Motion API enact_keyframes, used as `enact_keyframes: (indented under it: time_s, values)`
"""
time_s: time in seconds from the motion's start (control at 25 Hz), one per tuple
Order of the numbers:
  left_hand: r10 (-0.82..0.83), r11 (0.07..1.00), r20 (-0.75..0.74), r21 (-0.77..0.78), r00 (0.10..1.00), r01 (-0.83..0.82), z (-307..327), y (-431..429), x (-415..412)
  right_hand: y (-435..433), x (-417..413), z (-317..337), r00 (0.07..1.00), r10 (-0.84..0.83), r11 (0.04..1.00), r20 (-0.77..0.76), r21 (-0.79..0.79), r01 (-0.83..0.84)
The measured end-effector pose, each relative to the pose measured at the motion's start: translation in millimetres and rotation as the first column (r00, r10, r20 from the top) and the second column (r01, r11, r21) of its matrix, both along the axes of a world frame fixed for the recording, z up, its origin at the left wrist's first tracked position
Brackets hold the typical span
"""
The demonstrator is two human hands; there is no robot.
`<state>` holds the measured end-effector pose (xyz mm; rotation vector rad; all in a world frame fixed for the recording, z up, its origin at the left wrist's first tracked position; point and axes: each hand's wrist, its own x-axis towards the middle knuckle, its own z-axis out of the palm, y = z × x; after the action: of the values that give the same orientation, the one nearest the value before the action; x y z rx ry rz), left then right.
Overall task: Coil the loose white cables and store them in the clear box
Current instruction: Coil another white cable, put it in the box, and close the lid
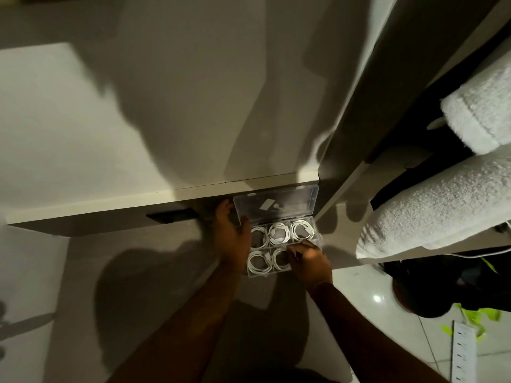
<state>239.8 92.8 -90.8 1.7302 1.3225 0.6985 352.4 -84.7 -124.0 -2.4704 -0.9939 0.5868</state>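
A clear plastic box [257, 273] with several compartments sits on the grey surface, its lid [276, 205] flipped open and leaning back against the wall ledge. Coiled white cables lie in the compartments, for example at back middle [279, 233], back right [302, 230] and front left [259, 261]. My left hand [231, 236] rests against the box's left side, fingers spread, holding nothing. My right hand [309, 262] is over the front right compartment, fingers curled down onto a cable coil [279, 259] beside it. What lies under that hand is hidden.
A white ledge [166, 197] runs behind the box with a dark slot [172, 217] under it. Two rolled white towels [431, 214] lie on shelves to the right. A glossy tiled floor [373, 299], a dark object and a white power strip [463, 355] are at lower right.
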Motion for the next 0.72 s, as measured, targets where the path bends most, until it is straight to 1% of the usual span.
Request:
enact_keyframes:
  time_s: [0.04,0.08,0.16,0.2,0.24,0.32,0.4,0.48,0.52,0.6,0.68,0.72]
  values:
    - [-0.033,0.997,0.076,-0.068,0.997,0.039,5,-3,3,0,-1,0,1.000,0.010,1.000,0.024,-0.007,-0.010]
    - [-0.054,0.992,0.110,-0.103,0.993,0.065,9,-5,3,-1,-2,1,0.998,0.026,1.000,0.052,0.006,-0.027]
    - [-0.081,0.992,0.097,-0.092,0.992,0.090,14,-9,-3,-2,-2,2,0.995,0.053,0.998,0.087,0.024,-0.056]
    - [-0.107,0.993,0.061,-0.044,0.992,0.110,17,-9,-9,-3,-2,3,0.994,0.067,0.997,0.092,0.019,-0.069]
    - [-0.147,0.988,0.006,0.050,0.989,0.147,20,-9,-16,-3,-3,4,0.992,0.082,0.996,0.096,0.012,-0.084]
    - [-0.249,0.937,-0.106,0.223,0.963,0.267,26,-11,-32,-6,-5,7,0.988,0.121,0.993,0.093,-0.010,-0.120]
    - [-0.321,0.882,-0.201,0.293,0.925,0.370,25,-22,-49,-14,-12,12,0.982,0.156,0.988,0.106,-0.013,-0.156]
    - [-0.357,0.809,-0.376,0.334,0.855,0.484,15,-39,-61,-32,-26,13,0.969,0.192,0.981,0.156,0.011,-0.196]
    - [-0.383,0.777,-0.456,0.311,0.803,0.548,8,-46,-64,-42,-36,13,0.967,0.199,0.978,0.160,0.029,-0.206]
    - [-0.476,0.735,-0.557,0.173,0.681,0.656,-6,-57,-66,-58,-53,11,0.971,0.172,0.979,0.168,0.081,-0.188]
    - [-0.541,0.694,-0.616,0.058,0.572,0.718,-15,-62,-68,-67,-54,6,0.967,0.097,0.981,0.234,0.140,-0.133]
    - [-0.553,0.679,-0.633,0.036,0.542,0.733,-18,-62,-68,-67,-45,5,0.959,0.059,0.978,0.277,0.176,-0.111]
